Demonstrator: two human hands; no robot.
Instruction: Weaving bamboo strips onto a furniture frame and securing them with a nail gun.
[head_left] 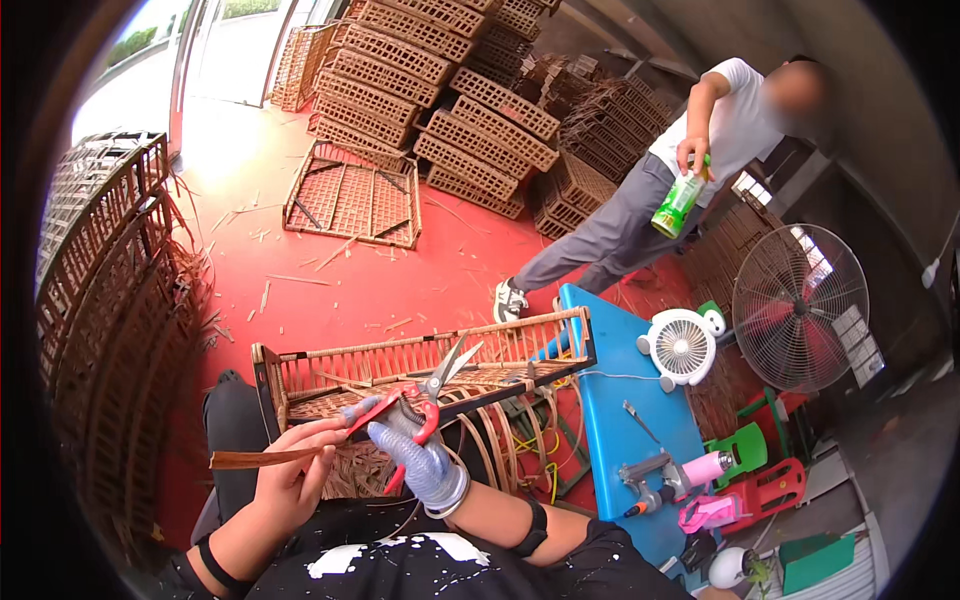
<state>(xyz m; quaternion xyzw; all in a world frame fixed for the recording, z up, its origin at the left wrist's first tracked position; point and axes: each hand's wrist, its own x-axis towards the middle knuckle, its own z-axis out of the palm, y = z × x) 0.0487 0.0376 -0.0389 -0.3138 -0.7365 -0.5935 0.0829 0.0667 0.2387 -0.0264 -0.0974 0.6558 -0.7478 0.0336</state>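
Wicker tray, just beyond both hands, in a room with a red floor, stacked trays and a blue table. The bare left hand pinches a flat brown strip; the gloved right hand wraps red-handled shears, metal blades parted. Slender slats form the tray's long side.

Open shears at a woven tray

The gloved right hand grips the red-handled shears, blades spread; the bare left hand pinches a flat brown strip. A white fan stands at the edge of the blue surface. Beyond, a person holds a green container; woven crates are stacked on the red floor.
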